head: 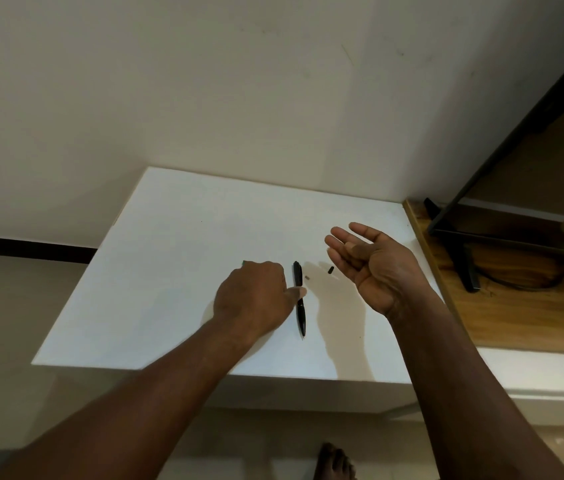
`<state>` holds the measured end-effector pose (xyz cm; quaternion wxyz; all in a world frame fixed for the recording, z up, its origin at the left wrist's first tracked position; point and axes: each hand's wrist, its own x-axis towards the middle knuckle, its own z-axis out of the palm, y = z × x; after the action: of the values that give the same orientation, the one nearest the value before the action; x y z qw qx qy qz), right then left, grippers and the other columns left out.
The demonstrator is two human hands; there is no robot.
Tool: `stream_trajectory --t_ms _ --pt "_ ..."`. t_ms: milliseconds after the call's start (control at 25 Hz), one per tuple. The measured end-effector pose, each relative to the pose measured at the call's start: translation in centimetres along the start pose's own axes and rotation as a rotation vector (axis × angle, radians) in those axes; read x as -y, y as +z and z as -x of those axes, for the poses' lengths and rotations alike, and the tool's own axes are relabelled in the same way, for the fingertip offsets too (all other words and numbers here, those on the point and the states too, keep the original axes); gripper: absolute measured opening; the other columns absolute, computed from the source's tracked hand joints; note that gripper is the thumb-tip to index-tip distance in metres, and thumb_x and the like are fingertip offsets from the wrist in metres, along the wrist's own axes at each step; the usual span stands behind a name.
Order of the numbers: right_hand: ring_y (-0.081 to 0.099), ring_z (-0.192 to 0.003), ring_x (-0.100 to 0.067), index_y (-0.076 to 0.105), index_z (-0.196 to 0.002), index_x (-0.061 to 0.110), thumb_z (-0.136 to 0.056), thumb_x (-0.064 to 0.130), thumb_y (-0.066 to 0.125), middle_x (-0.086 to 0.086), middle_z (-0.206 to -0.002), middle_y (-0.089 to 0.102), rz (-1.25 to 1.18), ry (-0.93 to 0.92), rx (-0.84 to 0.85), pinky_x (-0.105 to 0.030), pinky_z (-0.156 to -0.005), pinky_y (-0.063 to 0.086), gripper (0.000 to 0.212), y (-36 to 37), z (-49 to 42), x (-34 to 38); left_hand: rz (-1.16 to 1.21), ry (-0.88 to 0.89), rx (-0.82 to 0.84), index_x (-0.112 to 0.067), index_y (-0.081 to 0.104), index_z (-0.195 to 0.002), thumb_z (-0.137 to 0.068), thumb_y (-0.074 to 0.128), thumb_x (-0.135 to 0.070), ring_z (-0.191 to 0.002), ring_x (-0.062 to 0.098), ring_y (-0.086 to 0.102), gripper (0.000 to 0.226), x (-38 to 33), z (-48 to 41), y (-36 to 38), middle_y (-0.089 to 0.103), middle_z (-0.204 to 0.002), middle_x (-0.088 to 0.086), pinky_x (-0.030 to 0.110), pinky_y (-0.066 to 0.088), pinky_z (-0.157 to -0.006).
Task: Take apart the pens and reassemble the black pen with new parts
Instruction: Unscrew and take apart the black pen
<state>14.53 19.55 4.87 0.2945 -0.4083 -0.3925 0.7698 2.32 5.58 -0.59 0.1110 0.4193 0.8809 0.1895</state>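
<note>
While the slim black plastic pen (300, 299) lies flat near the middle of the white rectangular tabletop (156, 258), its long axis runs near to far, writing tip toward the near edge and the blunt end pointing away. It looks assembled. Just right of its far half sits a tiny grey loose part (307, 277), and further right a short dark cap-like piece (330, 270), both apart from the pen. The left hand (256, 299) rests knuckles-up just left of the barrel, thumb tip touching or nearly touching its middle; the fingers curl under and a sliver of green (244, 262) shows at their far side, so it may cover something, but what it holds cannot be told. The right hand (370, 265) hovers right of the parts, palm up, fingers spread wide, holding nothing visible. To do this step well, I judge the thumb should pin the barrel so it cannot roll, then lift it along its axis, keeping the small pieces undisturbed. A wooden surface (516, 306) lies to the right
</note>
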Motion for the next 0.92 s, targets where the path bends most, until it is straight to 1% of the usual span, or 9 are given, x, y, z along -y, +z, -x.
stream_trajectory --t_ms 80,200,280,400,480,600,680,760,920 --pt "0.081 -0.100 -0.032 0.060 -0.127 0.004 -0.105 -0.012 0.047 -0.018 -0.115 0.078 -0.013 -0.018 -0.025 -0.040 -0.083 0.065 0.030 -0.6 0.1 0.3 -0.028 -0.031 -0.001 -0.022 0.065 -0.086 -0.086 0.054 -0.077 -0.073 0.018 0.062 0.056 -0.8 0.0 0.8 0.066 -0.076 -0.005 0.031 0.047 -0.064" --pt "0.081 -0.096 -0.032 0.059 -0.123 0.001 -0.106 -0.004 0.052 -0.019 -0.112 0.080 -0.010 -0.021 -0.035 -0.038 -0.078 0.066 0.019 -1.0 0.5 0.1 -0.084 -0.052 -0.059 -0.025 0.052 -0.077 -0.082 0.053 -0.082 -0.058 0.012 0.046 0.057 -1.9 0.0 1.5 0.044 -0.059 -0.010 0.027 0.038 -0.055" --pt "0.082 -0.095 -0.031 0.060 -0.120 -0.003 -0.106 0.000 0.056 -0.018 -0.108 0.082 -0.001 -0.021 -0.024 -0.036 -0.074 0.067 0.015 -0.9 0.7 -0.1 -0.101 -0.053 -0.085 -0.026 0.053 -0.077 -0.082 0.057 -0.079 -0.059 0.014 0.047 0.054 -2.4 -0.1 1.8 0.040 -0.058 -0.011 0.026 0.036 -0.054" --pt "0.082 -0.096 -0.030 0.063 -0.111 -0.004 -0.104 0.008 0.063 -0.017 -0.104 0.082 0.029 -0.023 0.024 -0.034 -0.073 0.067 0.014 -0.5 1.0 -0.2 -0.090 -0.081 -0.091 -0.023 0.069 -0.090 -0.085 0.066 -0.066 -0.065 0.016 0.056 0.044 -2.8 -0.2 2.1 0.062 -0.069 -0.007 0.026 0.040 -0.058" --pt "0.081 -0.096 -0.030 0.064 -0.108 -0.002 -0.103 0.010 0.066 -0.017 -0.104 0.082 0.072 -0.032 0.040 -0.035 -0.074 0.067 0.014 -0.4 1.1 -0.2 -0.066 -0.114 -0.080 -0.020 0.073 -0.091 -0.087 0.068 -0.056 -0.067 0.017 0.061 0.036 -3.0 -0.2 2.1 0.064 -0.070 -0.004 0.026 0.040 -0.058" --pt "0.082 -0.095 -0.031 0.065 -0.103 0.004 -0.101 0.013 0.070 -0.014 -0.104 0.083 0.156 -0.053 0.017 -0.038 -0.076 0.067 0.010 -0.9 1.2 0.3 -0.046 -0.128 -0.056 -0.022 0.066 -0.079 -0.088 0.066 -0.049 -0.063 0.017 0.056 0.029 -3.1 -0.1 1.7 0.045 -0.058 -0.009 0.025 0.039 -0.056" --pt "0.082 -0.093 -0.030 0.066 -0.097 0.009 -0.097 0.016 0.076 -0.011 -0.103 0.083 0.242 -0.085 -0.023 -0.036 -0.075 0.065 0.012 -1.4 1.1 0.8 -0.003 -0.117 -0.054 -0.021 0.051 -0.066 -0.088 0.063 -0.048 -0.057 0.013 0.051 0.036 -3.0 0.1 0.9 0.045 -0.056 -0.009 0.025 0.036 -0.052" --pt "0.081 -0.093 -0.026 0.068 -0.092 0.013 -0.093 0.020 0.082 -0.006 -0.101 0.083 0.351 -0.122 -0.091 -0.031 -0.072 0.062 0.015 -1.9 0.9 1.0 0.077 -0.077 -0.069 -0.019 0.049 -0.060 -0.085 0.061 -0.045 -0.053 0.012 0.051 0.037 -2.9 0.2 -0.2 0.053 -0.056 -0.006 0.026 0.035 -0.048" --pt "0.070 -0.092 -0.020 0.072 -0.084 0.019 -0.087 0.024 0.087 0.000 -0.095 0.078 0.385 -0.140 -0.154 -0.030 -0.074 0.056 0.016 -2.2 0.7 1.3 0.332 0.086 -0.121 -0.026 0.066 -0.072 -0.080 0.066 -0.041 -0.065 0.009 0.063 0.017 -2.9 0.7 -2.8 0.069 -0.070 -0.009 0.033 0.055 -0.064"
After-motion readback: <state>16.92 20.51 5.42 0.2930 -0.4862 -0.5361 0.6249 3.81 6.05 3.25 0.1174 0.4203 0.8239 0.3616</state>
